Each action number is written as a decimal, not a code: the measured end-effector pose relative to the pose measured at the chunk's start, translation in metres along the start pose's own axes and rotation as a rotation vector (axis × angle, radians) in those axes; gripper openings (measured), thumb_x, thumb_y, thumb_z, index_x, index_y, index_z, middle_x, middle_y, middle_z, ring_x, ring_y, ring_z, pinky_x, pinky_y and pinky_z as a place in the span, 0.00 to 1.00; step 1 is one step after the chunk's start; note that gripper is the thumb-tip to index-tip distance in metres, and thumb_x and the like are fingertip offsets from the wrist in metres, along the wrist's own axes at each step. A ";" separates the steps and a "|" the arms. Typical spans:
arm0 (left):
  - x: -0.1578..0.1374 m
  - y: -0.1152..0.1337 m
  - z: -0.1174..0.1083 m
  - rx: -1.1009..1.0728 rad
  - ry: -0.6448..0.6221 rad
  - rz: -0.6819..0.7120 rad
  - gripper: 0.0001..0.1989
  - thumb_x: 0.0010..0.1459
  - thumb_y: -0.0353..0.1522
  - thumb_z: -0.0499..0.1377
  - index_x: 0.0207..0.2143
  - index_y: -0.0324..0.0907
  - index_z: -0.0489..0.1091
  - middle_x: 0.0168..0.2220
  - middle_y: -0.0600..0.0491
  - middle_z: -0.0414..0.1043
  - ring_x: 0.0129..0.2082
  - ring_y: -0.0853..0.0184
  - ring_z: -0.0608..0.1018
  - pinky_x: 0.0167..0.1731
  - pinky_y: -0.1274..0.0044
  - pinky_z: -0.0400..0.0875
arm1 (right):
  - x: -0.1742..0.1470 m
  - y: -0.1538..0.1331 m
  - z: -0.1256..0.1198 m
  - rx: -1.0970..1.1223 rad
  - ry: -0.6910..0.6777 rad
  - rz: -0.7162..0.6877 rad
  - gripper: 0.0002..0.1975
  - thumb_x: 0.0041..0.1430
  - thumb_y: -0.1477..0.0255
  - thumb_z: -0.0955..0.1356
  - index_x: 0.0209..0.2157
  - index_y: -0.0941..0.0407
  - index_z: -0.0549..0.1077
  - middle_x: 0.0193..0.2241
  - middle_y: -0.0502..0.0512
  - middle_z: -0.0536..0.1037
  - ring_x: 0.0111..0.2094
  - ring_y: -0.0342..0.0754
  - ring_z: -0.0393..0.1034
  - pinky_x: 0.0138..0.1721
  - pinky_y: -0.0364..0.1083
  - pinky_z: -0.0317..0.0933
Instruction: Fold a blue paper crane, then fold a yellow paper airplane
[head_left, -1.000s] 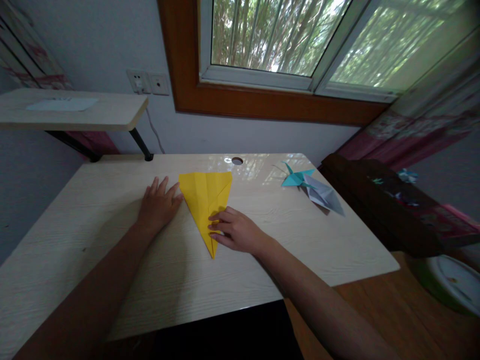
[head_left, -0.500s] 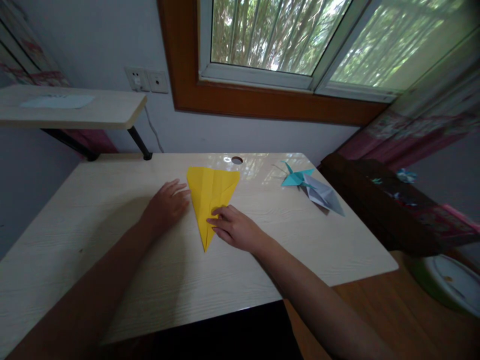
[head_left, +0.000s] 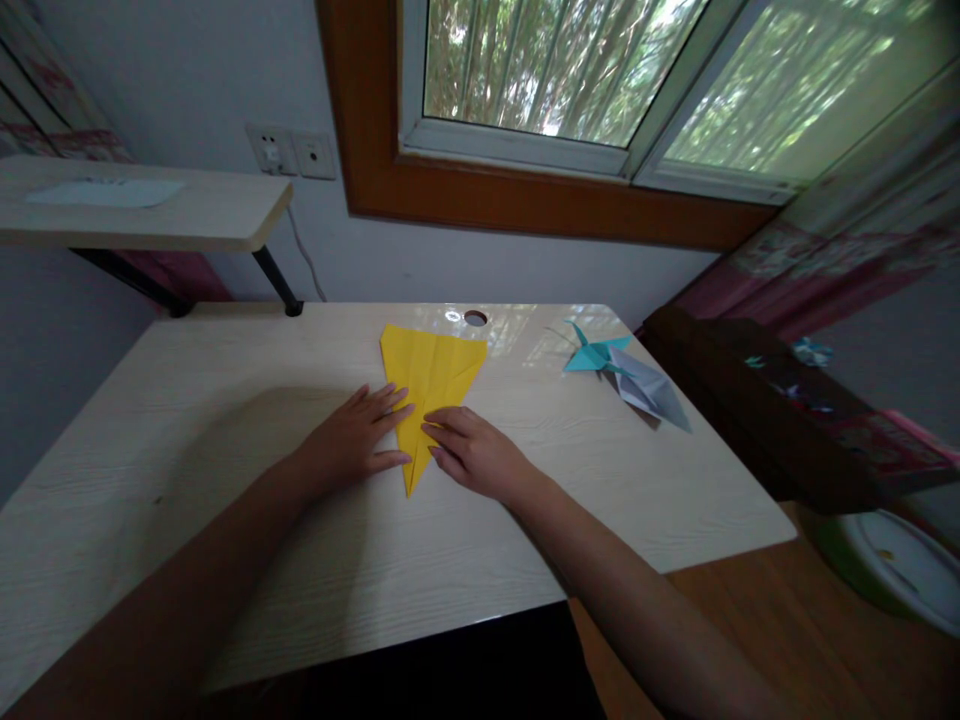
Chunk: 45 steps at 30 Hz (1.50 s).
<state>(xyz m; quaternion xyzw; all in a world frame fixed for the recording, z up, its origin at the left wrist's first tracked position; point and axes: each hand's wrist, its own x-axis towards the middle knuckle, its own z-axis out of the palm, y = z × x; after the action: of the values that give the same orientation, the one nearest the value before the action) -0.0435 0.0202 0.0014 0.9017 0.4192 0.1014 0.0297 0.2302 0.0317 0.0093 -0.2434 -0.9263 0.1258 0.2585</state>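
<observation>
Desk (head_left: 225, 560): pale wood-grain top, unchanged apart from a slight camera shift.

Yellow folded paper (head_left: 435, 375): long kite-shaped triangle lying flat at mid-desk, wide end toward the window, tip toward the person. Over the last second it has turned so the tip points more straight back, and it sits slightly further right.

Left hand (head_left: 352, 445): was flat on the desk just left of the paper; has slid in, fingertips now on the paper's left edge near the tip. Fingers extended, slightly spread, pressing flat, not gripping.

Right hand (head_left: 476, 455): stays on the lower right edge, fingers together and flat on the sheet. Both hands now bracket the narrow end, so it reads as lining up or pressing a crease.

Teal paper crane (head_left: 592, 357) and grey folded paper (head_left: 652, 392): right of it, untouched.

Wall sockets (head_left: 292, 153): no legible writing, no brands anywhere.
</observation>
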 end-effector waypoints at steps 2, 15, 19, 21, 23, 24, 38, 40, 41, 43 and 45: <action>0.000 0.002 0.000 -0.003 -0.001 -0.005 0.37 0.65 0.54 0.54 0.69 0.45 0.58 0.72 0.43 0.52 0.72 0.52 0.54 0.70 0.56 0.45 | 0.000 0.000 0.000 0.004 -0.001 0.000 0.18 0.67 0.71 0.66 0.57 0.59 0.73 0.52 0.66 0.76 0.56 0.56 0.70 0.58 0.59 0.68; 0.003 0.009 0.000 -0.003 -0.012 -0.024 0.37 0.64 0.55 0.54 0.68 0.47 0.59 0.72 0.43 0.52 0.72 0.50 0.54 0.69 0.53 0.42 | 0.000 0.001 0.001 0.006 -0.009 -0.010 0.19 0.67 0.72 0.66 0.58 0.57 0.72 0.54 0.65 0.76 0.56 0.56 0.70 0.59 0.60 0.68; 0.002 0.010 -0.001 -0.001 -0.012 -0.027 0.36 0.64 0.55 0.54 0.68 0.48 0.59 0.72 0.44 0.51 0.72 0.51 0.53 0.69 0.54 0.43 | 0.000 0.000 0.003 0.000 0.011 0.001 0.19 0.68 0.73 0.64 0.59 0.57 0.70 0.54 0.65 0.75 0.57 0.56 0.69 0.58 0.60 0.68; 0.002 0.011 -0.001 -0.001 -0.009 -0.025 0.36 0.64 0.55 0.54 0.68 0.48 0.59 0.72 0.44 0.51 0.72 0.50 0.53 0.69 0.53 0.43 | 0.000 0.000 0.003 -0.011 0.011 0.002 0.20 0.68 0.73 0.64 0.60 0.57 0.69 0.54 0.65 0.75 0.57 0.56 0.69 0.58 0.60 0.68; 0.002 0.012 -0.002 -0.004 -0.007 -0.023 0.37 0.64 0.55 0.54 0.68 0.48 0.59 0.72 0.44 0.51 0.72 0.50 0.54 0.69 0.53 0.43 | 0.000 0.000 0.003 -0.023 0.004 -0.007 0.20 0.68 0.73 0.64 0.60 0.57 0.69 0.54 0.64 0.75 0.57 0.56 0.69 0.58 0.59 0.69; 0.002 0.012 -0.002 -0.006 -0.005 -0.023 0.37 0.64 0.55 0.54 0.68 0.47 0.59 0.72 0.44 0.52 0.72 0.49 0.54 0.69 0.53 0.44 | 0.000 0.000 0.002 -0.029 -0.001 -0.013 0.19 0.68 0.73 0.64 0.59 0.57 0.70 0.54 0.64 0.75 0.57 0.56 0.69 0.58 0.59 0.69; 0.004 -0.003 -0.008 -0.056 0.149 -0.011 0.24 0.67 0.41 0.57 0.62 0.44 0.66 0.65 0.45 0.65 0.70 0.53 0.59 0.70 0.53 0.45 | 0.001 -0.004 -0.006 0.030 -0.069 -0.125 0.15 0.67 0.74 0.65 0.53 0.57 0.76 0.55 0.64 0.76 0.59 0.53 0.70 0.60 0.57 0.67; 0.004 -0.005 -0.010 -0.074 0.177 -0.010 0.23 0.66 0.40 0.59 0.61 0.44 0.66 0.63 0.45 0.68 0.68 0.52 0.63 0.70 0.52 0.46 | 0.002 -0.005 -0.007 0.063 -0.090 -0.149 0.15 0.67 0.75 0.65 0.53 0.56 0.76 0.56 0.63 0.76 0.59 0.52 0.69 0.61 0.56 0.67; 0.004 -0.005 -0.011 -0.085 0.183 -0.009 0.23 0.66 0.39 0.59 0.61 0.45 0.66 0.61 0.46 0.70 0.66 0.53 0.66 0.69 0.52 0.46 | 0.002 -0.006 -0.008 0.081 -0.099 -0.161 0.15 0.67 0.75 0.65 0.53 0.57 0.76 0.56 0.63 0.76 0.59 0.52 0.69 0.61 0.56 0.66; 0.003 -0.005 -0.013 -0.104 0.183 0.000 0.23 0.65 0.39 0.59 0.61 0.46 0.67 0.56 0.47 0.74 0.59 0.54 0.73 0.69 0.51 0.48 | 0.004 -0.007 -0.009 0.118 -0.111 -0.181 0.15 0.67 0.75 0.65 0.53 0.58 0.76 0.55 0.64 0.76 0.60 0.52 0.69 0.62 0.57 0.66; 0.004 -0.004 -0.014 -0.115 0.183 0.010 0.21 0.66 0.38 0.59 0.60 0.46 0.67 0.50 0.48 0.76 0.53 0.57 0.76 0.68 0.52 0.49 | 0.005 -0.008 -0.010 0.150 -0.115 -0.193 0.15 0.67 0.76 0.65 0.52 0.58 0.76 0.55 0.65 0.77 0.59 0.52 0.70 0.62 0.57 0.66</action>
<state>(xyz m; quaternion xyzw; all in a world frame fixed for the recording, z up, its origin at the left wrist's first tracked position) -0.0470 0.0250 0.0154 0.8875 0.4092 0.2076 0.0425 0.2282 0.0283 0.0226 -0.1255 -0.9467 0.1832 0.2333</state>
